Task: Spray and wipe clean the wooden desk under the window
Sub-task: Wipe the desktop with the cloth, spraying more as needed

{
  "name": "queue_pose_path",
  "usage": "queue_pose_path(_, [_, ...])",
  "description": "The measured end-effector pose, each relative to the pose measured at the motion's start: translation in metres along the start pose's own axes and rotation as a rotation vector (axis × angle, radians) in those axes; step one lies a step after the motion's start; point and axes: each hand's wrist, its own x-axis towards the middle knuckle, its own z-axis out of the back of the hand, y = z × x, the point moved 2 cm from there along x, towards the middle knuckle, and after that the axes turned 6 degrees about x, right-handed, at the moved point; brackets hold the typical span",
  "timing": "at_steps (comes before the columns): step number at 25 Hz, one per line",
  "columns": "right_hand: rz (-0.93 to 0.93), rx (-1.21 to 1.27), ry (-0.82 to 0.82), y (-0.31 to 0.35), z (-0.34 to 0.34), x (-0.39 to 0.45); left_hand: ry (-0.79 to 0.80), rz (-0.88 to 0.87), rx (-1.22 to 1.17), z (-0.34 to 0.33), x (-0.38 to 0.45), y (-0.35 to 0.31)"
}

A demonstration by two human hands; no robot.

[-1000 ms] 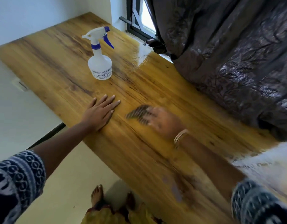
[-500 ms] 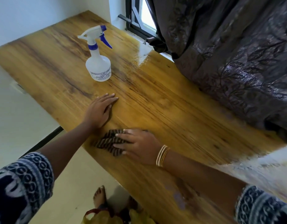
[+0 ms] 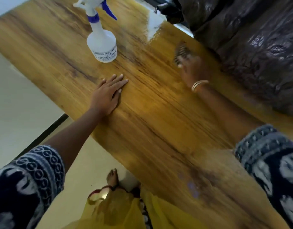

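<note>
The wooden desk (image 3: pixel 159 123) runs diagonally across the view. My right hand (image 3: pixel 194 70), blurred with motion, presses a dark striped cloth (image 3: pixel 180 50) onto the desk near its far edge, close to the curtain. My left hand (image 3: pixel 107 95) lies flat on the wood near the front edge, fingers together and holding nothing. A white spray bottle (image 3: pixel 102 42) with a blue trigger stands upright on the desk beyond my left hand.
A dark patterned curtain (image 3: pixel 249 47) hangs over the far right side of the desk. A bright wet sheen (image 3: pixel 153 25) shows near the window. Below the front edge are pale floor, my bare foot (image 3: pixel 112 176) and yellow clothing.
My right hand has swept the cloth from the front edge beside my left hand across to the far side near the curtain. My left hand has stayed flat in place.
</note>
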Motion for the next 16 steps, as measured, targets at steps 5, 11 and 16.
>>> queue_pose_path(5, [0.764,0.111,0.284,0.112,-0.019,-0.133,-0.015,0.001,-0.004,-0.002,0.0,0.003])
queue_pose_path(11, [-0.182,0.007,-0.073,-0.042,0.013,0.029,-0.044,0.006,-0.003,0.0,-0.001,-0.001])
queue_pose_path(16, [-0.036,0.071,-0.044,0.026,0.004,-0.027,-0.061,0.013,0.0,-0.002,-0.001,0.0])
